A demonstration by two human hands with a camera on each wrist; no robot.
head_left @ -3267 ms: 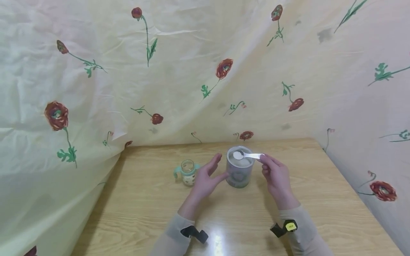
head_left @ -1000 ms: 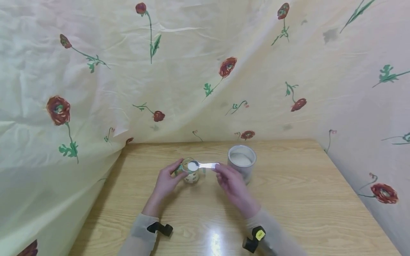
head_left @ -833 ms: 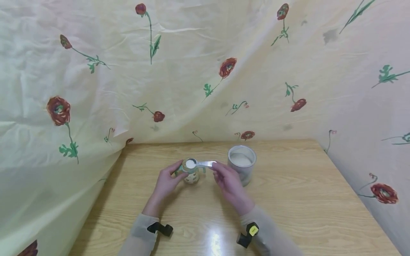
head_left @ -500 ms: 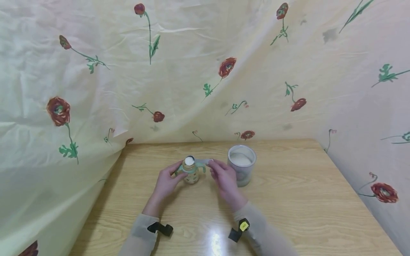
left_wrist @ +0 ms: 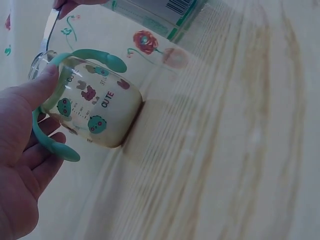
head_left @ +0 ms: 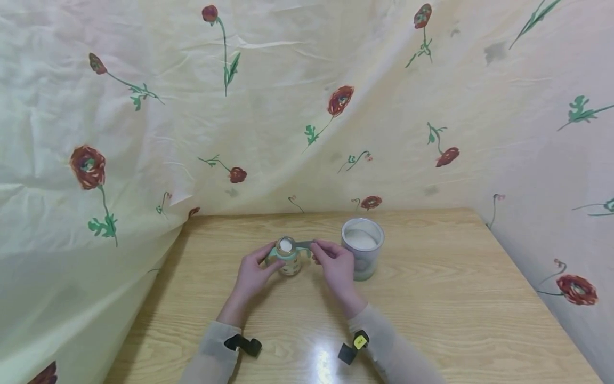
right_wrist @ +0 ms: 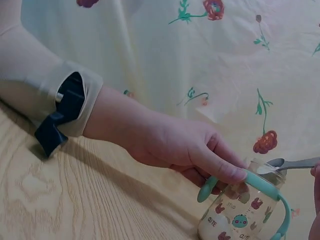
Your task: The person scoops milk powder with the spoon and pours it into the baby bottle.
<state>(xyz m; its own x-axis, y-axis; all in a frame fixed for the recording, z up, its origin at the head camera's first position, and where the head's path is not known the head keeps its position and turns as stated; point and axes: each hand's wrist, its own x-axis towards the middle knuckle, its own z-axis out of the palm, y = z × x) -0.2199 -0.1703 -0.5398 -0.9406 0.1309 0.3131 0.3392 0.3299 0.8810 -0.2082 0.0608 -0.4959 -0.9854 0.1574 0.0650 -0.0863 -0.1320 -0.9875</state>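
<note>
My left hand (head_left: 254, 273) grips a clear baby bottle (head_left: 290, 266) at its neck, the thumb over the mint-green collar. In the left wrist view the bottle (left_wrist: 97, 102) shows two green handles and small cartoon prints, with pale contents low inside. Between thumb and fingers my right hand (head_left: 338, 265) pinches the handle of a measuring scoop (head_left: 303, 245). The scoop's bowl, with white powder in it, is tipped at the bottle's mouth in the right wrist view, where the scoop (right_wrist: 299, 164) comes in from the right.
Just right of my right hand stands an open tin (head_left: 364, 262) of white powder, partly behind that hand. The wooden table (head_left: 455, 282) ends at the back and sides against a flower-patterned cloth (head_left: 268, 133).
From over the tin, my right hand has brought the filled scoop left to the bottle, then tilted it at the mouth. My left hand has moved left and taken hold of the bottle.
</note>
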